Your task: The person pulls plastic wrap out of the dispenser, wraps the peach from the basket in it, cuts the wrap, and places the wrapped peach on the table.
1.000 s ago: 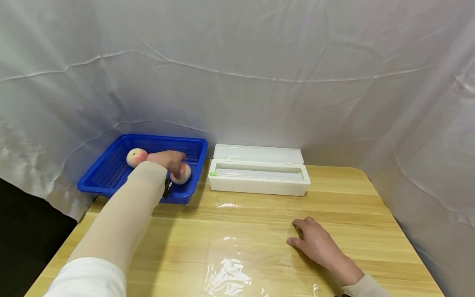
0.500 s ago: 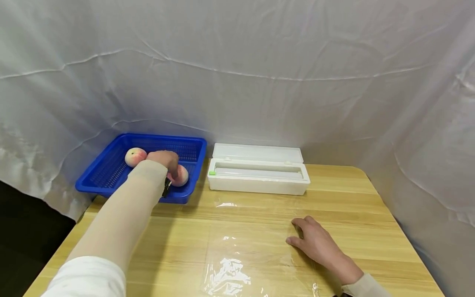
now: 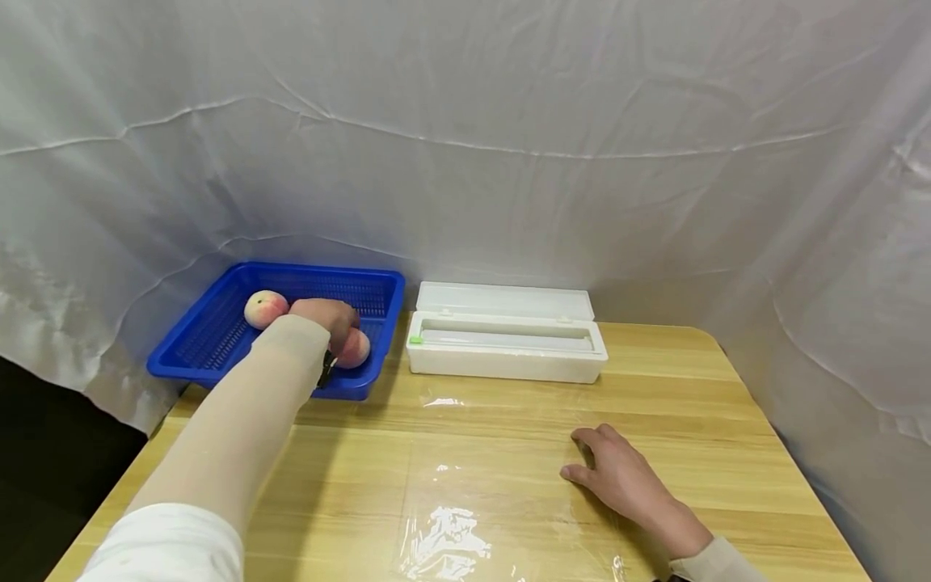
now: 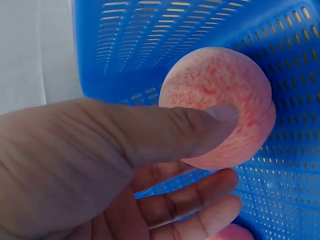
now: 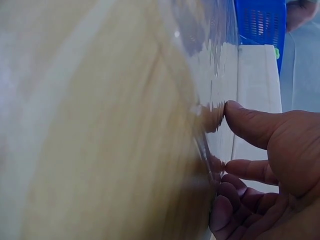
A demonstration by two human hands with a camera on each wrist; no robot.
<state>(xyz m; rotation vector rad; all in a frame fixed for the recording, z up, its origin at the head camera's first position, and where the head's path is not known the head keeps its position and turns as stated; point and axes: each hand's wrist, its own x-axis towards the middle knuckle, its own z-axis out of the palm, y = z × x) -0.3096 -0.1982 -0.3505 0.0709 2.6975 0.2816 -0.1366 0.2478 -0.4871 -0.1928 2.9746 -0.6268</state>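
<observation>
My left hand (image 3: 325, 317) reaches into the blue plastic basket (image 3: 167, 366) at the left. It holds a pink speckled peach (image 4: 220, 80) between thumb and index finger, the thumb (image 4: 175, 130) lying across its side; the other fingers are spread below. A second peach (image 3: 266, 309), pale and pink, sits left of that hand in the basket. My right hand (image 3: 629, 481) rests on the table at the right edge of a sheet of clear plastic film (image 3: 451, 525). In the right wrist view, its thumb and fingers touch the film's edge, with a gap between them.
A white cling film dispenser (image 3: 509, 360) stands at the table's back with its lid (image 3: 505, 301) raised and a green slider (image 3: 417, 340) at its left end. The wooden table (image 3: 698, 396) has a pale curtain (image 3: 494, 162) behind and beside it.
The peach under my left hand has turned and shifted slightly left, now showing a pinker side. My left fingers have closed around it. The right hand stays where it was.
</observation>
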